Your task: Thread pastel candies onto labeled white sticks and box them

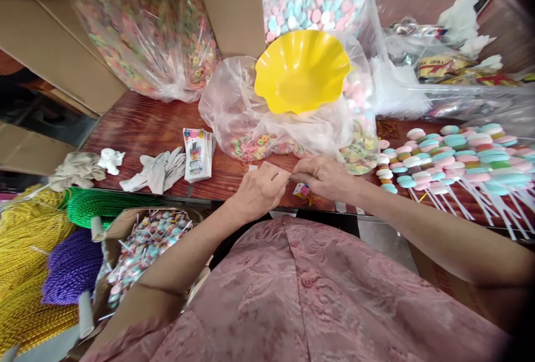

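My left hand (264, 188) and my right hand (320, 177) meet over the front of the table, fingertips pressed together. Both are closed in a pinch around something small and pale that the fingers mostly hide; I cannot make out its kind. Just below my right hand is a small colourful printed piece (301, 189) with a gold strip by it. Beyond my hands lie clear plastic bags (246, 133) with small ring-shaped candies, and a yellow wavy-rimmed bowl (303, 72) rests tilted on them. To the left stands a stack of printed cards or packets (198, 155).
Candy skewers on white sticks (463, 155) are piled at right, before a clear plastic bin (438, 88). Grey gloves (161, 169) lie at left. Below them are a box of finished sticks (152, 239) and gold, green and purple cord bundles (73, 267). Large candy bags (154, 27) stand behind.
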`<state>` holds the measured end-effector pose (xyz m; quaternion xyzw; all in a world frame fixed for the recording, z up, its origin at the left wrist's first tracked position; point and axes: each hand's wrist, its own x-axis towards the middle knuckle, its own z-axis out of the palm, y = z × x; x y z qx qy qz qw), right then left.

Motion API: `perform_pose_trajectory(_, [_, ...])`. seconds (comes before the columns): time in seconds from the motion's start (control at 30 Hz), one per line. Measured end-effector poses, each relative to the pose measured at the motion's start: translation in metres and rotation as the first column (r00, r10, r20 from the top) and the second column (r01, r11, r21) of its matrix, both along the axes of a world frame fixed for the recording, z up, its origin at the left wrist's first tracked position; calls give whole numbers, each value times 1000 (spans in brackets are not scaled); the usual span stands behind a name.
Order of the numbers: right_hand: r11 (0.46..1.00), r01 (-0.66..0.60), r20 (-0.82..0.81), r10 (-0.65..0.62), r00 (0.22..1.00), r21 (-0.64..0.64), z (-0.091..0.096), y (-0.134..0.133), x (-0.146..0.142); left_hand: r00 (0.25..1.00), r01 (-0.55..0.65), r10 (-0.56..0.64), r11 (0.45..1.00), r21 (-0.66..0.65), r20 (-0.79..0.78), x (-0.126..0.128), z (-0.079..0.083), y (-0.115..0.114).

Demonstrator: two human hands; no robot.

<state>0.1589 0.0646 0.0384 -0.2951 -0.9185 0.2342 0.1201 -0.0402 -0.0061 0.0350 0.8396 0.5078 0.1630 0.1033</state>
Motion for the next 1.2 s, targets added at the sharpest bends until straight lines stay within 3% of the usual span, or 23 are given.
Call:
perform_pose_trajectory(0.1, [990,113,-147,-99,984,90,-8,-9,16,962,-76,104,990,-117,253,-5,-3,-3])
perform_pose_trajectory(0.17, [985,144,-222,-120,968,94,-11,-19,28,844,-71,244,933,-352,478,-8,-2,-6])
perform_pose_trajectory(0.27, [988,146,-267,-153,951,-48,-16,-38,41,568,109,540,698,-708,621,-4,-5,-13])
perform_pose_trajectory(0.33, [971,190,-275,-224,935,-146,-24,-49,44,405,216,674,586,-781,618,2,-10,-16])
perform_pose_trajectory(0.4, [962,215,-275,-255,927,-168,-34,-57,45,275,257,730,572,-779,626,7,-15,-17])
perform_pose_trajectory(0.47, [979,179,-284,-199,938,-97,-46,-63,46,203,272,746,579,-769,634,9,-18,-17])
perform_pose_trajectory(0.57, [995,92,-277,-81,957,27,-60,-65,48,194,281,765,556,-782,614,11,-20,-18])
perform_pose_trajectory(0.67, [997,50,-262,-34,964,51,-67,-61,51,213,312,788,505,-805,577,16,-20,-20])
perform_pose_trajectory(0.87, [978,208,-336,-192,922,13,-58,-47,64,203,398,827,419,-816,524,35,-18,-20])
perform_pose_trajectory(0.93, [948,308,-455,-308,835,-76,-45,-46,68,214,390,816,433,-813,537,42,-17,-16])
perform_pose_trajectory(1.03, [846,446,-641,-520,565,-293,-19,-51,64,232,368,783,479,-797,578,55,-16,-8])
perform_pose_trajectory(1.1, [818,461,-707,-548,448,-343,-6,-55,53,233,361,763,508,-782,603,64,-15,-3])
perform_pose_trajectory(1.2, [899,389,-731,-402,552,-201,-2,-60,30,187,344,737,571,-746,650,75,-15,2])
